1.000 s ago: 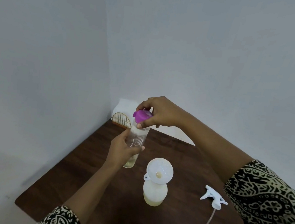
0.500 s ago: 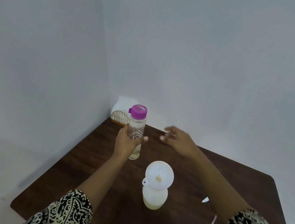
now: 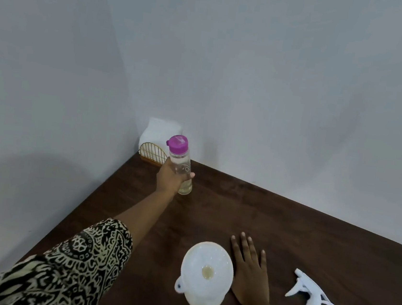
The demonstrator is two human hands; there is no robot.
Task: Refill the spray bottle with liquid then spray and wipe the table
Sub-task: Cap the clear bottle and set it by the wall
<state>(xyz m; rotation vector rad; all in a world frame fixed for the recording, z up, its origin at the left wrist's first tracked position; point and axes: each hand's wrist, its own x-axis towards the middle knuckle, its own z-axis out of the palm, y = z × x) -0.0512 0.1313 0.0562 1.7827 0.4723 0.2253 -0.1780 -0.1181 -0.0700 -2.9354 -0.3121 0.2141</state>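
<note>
Purple-capped clear bottle (image 3: 180,167), upright near the far left corner of the table (image 3: 287,225), just beside a wire napkin holder (image 3: 152,152): we note the left hand (image 3: 168,180) wrapped round its body. White funnel (image 3: 207,266) sits in the spray bottle (image 3: 203,301) at the near edge. Right hand (image 3: 250,274) lies flat on the wood beside it, fingers straight, holding nothing. Trigger head (image 3: 309,295) lies apart, to the right.

Gold wire holder (image 3: 153,152) (far corner) — beside pale walls (image 3: 277,86).
</note>
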